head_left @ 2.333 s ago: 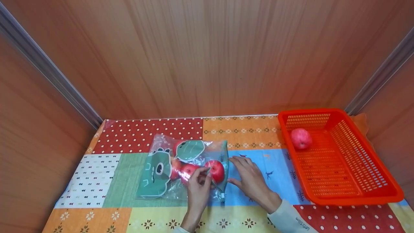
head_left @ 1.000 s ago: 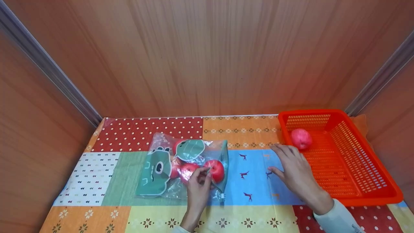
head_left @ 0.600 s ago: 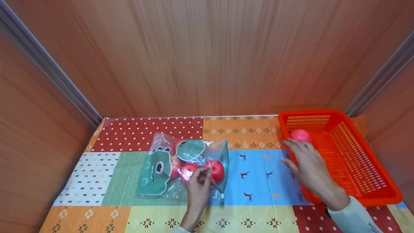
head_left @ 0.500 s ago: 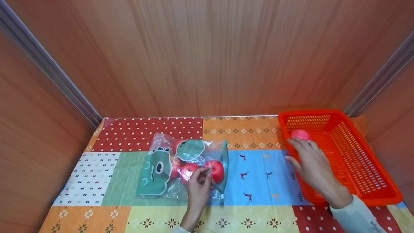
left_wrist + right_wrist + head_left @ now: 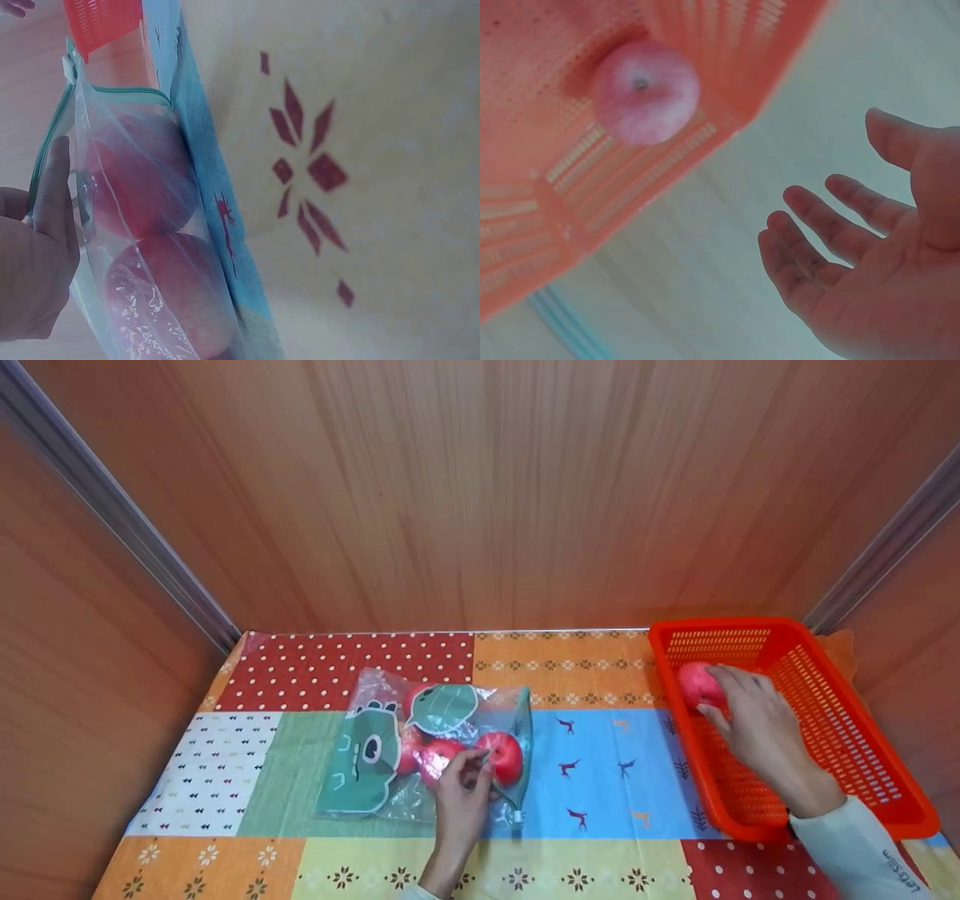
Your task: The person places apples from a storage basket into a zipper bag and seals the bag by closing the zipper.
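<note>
A clear zip bag (image 5: 360, 765) with green cartoon print lies flat on the cloth. Several red apples show through its plastic, one apple (image 5: 506, 757) close to the green-edged mouth. My left hand (image 5: 460, 806) pinches the bag's upper layer near that mouth; in the left wrist view the fingers (image 5: 54, 187) are at the green zip edge. Over the orange basket (image 5: 731, 622), my right hand (image 5: 765, 727) reaches toward a single pinkish apple (image 5: 699, 684) by the basket's left wall. In the right wrist view its fingers are spread and apart from the apple (image 5: 646, 94).
A patchwork-patterned cloth (image 5: 600, 870) covers the table. Wooden panels (image 5: 480, 495) rise at the back and both sides. A white zip slider (image 5: 517, 816) sits at the near corner of the bag's mouth. The basket stands close to the right panel.
My right hand has left the bag's mouth and travelled right, over the basket's left rim to beside the apple. The left hand has kept its pinch on the bag.
</note>
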{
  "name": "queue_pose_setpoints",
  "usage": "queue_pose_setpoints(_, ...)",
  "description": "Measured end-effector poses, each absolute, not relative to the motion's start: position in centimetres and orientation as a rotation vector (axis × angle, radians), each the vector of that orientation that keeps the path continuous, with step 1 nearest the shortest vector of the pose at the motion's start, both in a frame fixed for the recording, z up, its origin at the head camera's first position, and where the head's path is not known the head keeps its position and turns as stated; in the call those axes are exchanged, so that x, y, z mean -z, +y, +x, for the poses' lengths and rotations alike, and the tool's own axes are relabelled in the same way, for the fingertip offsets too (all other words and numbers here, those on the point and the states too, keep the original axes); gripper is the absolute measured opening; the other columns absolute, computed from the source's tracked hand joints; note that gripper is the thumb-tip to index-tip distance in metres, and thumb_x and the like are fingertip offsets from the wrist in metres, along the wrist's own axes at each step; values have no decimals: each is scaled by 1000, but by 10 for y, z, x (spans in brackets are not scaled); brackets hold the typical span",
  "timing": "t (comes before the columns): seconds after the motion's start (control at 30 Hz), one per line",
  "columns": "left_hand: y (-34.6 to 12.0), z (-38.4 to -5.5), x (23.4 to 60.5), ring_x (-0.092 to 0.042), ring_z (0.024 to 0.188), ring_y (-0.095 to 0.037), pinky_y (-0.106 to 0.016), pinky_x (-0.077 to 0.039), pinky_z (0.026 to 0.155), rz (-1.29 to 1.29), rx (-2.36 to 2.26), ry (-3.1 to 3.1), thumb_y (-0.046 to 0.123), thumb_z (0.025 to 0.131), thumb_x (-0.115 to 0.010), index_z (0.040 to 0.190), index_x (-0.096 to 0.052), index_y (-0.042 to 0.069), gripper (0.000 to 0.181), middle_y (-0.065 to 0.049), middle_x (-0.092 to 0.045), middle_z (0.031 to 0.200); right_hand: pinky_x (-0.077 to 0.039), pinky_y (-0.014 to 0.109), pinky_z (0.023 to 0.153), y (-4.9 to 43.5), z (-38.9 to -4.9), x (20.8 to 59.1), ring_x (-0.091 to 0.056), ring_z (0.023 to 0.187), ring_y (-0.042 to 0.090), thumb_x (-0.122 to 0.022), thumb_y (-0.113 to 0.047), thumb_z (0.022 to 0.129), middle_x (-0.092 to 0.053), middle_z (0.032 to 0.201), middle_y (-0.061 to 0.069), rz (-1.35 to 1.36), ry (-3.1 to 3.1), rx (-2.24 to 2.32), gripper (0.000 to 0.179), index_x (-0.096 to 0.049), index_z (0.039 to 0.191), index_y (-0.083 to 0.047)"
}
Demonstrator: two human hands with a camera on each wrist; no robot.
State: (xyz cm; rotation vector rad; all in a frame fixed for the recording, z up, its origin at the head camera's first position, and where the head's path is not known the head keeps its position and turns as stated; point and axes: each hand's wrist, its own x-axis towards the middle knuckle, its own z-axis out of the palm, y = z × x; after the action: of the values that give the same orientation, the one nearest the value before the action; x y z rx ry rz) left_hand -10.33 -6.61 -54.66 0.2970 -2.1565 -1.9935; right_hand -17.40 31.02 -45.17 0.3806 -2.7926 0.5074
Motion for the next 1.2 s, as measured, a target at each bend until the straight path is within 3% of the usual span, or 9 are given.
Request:
queue_pose_setpoints(0.67, -67, -102, 546, -67, 75, -22, -33, -64, 61, 287, 2012, -2147, -2, 98, -68, 120, -70, 0, 22, -12, -65, 98, -43, 78, 104, 333, -206, 467, -48, 123, 53, -88, -17, 85, -51, 146, 32, 333, -2957, -512, 79, -49, 151, 2)
queue_pose_setpoints(1.2, -67, -103, 549, -66, 74, -19, -31, -63, 60, 282, 2006, -2153, -4, 98, -67, 118, -70, 0, 20, -11, -64, 95, -46, 76, 103, 342, -229, 489, -49, 116, 52, -84, -15, 90, -53, 139, 34, 375, -3017, -462, 72, -48, 149, 6)
